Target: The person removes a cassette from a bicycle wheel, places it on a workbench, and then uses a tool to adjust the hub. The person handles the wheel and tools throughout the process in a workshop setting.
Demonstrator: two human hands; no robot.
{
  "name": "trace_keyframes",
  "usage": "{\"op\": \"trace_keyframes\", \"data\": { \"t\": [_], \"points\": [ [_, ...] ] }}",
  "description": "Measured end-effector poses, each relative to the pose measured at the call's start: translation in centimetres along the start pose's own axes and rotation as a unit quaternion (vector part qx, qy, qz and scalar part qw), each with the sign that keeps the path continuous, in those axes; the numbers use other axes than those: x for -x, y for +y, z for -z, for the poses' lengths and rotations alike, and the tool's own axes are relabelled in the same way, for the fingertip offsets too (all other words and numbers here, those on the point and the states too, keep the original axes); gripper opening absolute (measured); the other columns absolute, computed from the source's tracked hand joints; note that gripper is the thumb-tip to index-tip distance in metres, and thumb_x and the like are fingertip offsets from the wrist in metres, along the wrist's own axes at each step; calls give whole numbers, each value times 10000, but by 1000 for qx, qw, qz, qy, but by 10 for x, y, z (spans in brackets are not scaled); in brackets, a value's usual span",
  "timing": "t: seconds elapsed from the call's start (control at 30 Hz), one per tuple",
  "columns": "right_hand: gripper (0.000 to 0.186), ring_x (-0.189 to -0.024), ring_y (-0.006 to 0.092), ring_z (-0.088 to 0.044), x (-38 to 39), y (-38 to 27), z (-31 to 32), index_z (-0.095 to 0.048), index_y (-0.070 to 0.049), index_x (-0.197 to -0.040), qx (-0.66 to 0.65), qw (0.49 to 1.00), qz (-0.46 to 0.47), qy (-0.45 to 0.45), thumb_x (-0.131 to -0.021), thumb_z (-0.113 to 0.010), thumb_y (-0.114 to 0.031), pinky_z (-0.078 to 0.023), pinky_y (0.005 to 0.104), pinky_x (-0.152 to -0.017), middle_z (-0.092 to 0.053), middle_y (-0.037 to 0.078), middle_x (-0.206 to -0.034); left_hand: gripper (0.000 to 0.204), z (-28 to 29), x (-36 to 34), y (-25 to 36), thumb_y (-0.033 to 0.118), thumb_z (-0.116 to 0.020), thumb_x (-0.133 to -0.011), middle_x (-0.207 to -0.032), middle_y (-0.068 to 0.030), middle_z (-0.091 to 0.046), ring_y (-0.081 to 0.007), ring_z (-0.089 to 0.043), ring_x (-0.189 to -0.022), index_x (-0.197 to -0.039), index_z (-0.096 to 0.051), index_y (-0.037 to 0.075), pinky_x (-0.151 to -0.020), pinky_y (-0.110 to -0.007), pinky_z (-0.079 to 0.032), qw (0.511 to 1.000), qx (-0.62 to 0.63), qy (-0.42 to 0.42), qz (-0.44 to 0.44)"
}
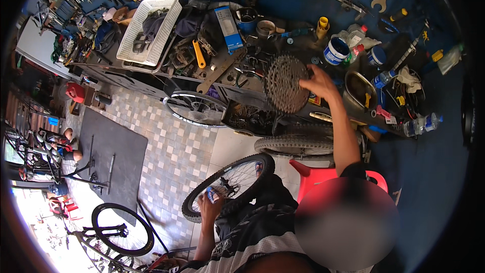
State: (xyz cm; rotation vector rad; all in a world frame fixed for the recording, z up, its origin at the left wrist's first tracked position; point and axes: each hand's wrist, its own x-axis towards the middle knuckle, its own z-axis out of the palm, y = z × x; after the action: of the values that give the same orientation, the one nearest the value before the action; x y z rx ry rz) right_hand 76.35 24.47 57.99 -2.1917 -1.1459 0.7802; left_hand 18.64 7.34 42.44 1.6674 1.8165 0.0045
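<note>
Raised to the workbench edge, my right hand (317, 84) grips a large, grimy bicycle cassette (284, 82) by its right side, thumb and fingers on the sprockets. Low in the view, my left hand (211, 202) is closed on a small blue object (212, 191), too small to name, at the left side of a bicycle wheel with a black tyre (265, 167). The wheel lies tilted over my lap, its hub (230, 186) showing among the spokes.
Tools, a white basket (125, 45), tubs and bottles crowd the bench (96, 72). Spare wheels (295, 144) lean below it beside a red plastic chair (302, 171). At left are a dark mat (116, 151), bicycles (98, 245) and part of another person (71, 154).
</note>
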Motion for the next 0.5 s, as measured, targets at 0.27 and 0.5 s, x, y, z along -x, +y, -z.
{"op": "trace_keyframes", "data": {
  "t": [0.27, 0.5],
  "points": [
    [946, -1210, 357, -680, -150, -15, 9, -638, 21, -1356, 234, 972, -17, -5, -668, -769, -615, -541, 415, -975, -686, 250, -1322, 1285, -71, 39, -92, 672, -823, -751, -1652, -274, -322, -475, -320, -1496, -1584, -263, -129, -1236, -502, -309, 891, 167, 53, 419],
    [755, -1051, 322, -739, -173, -19, 3, -784, -58, -1138, 278, 957, -64, -51, -665, -798, -646, -575, 425, -872, -772, 155, -1145, 1373, -119, 11, -89, 760, -777, -755, -1537, -390, -431, -423, -473, -1427, -1462, -271, -302, -1172, -424, -398, 846, 215, 85, 480]
  ]
}}
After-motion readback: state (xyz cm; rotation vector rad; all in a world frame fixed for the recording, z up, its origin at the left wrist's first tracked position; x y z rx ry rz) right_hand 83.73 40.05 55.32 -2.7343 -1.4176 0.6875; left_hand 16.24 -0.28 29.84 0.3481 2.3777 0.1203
